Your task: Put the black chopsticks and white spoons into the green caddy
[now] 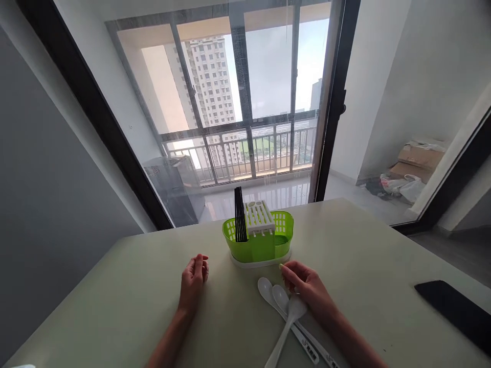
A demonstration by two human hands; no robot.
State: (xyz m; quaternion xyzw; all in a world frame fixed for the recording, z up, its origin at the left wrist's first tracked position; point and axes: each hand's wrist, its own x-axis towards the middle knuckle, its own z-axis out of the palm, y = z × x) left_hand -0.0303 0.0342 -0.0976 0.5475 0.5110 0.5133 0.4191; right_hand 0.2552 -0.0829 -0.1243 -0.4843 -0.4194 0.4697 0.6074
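On the pale desk, three long white spoons lie crossed: two point their bowls away and leftward, the third away and rightward. My right fingers bend beside them; I cannot tell if they grip anything. My left fingers curl, slightly apart.

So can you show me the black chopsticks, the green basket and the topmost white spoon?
Black chopsticks point(240, 215): head view, midway up the bundle.
Green basket point(263, 248): head view, front wall.
Topmost white spoon point(287, 330): head view, handle, near the bowl.
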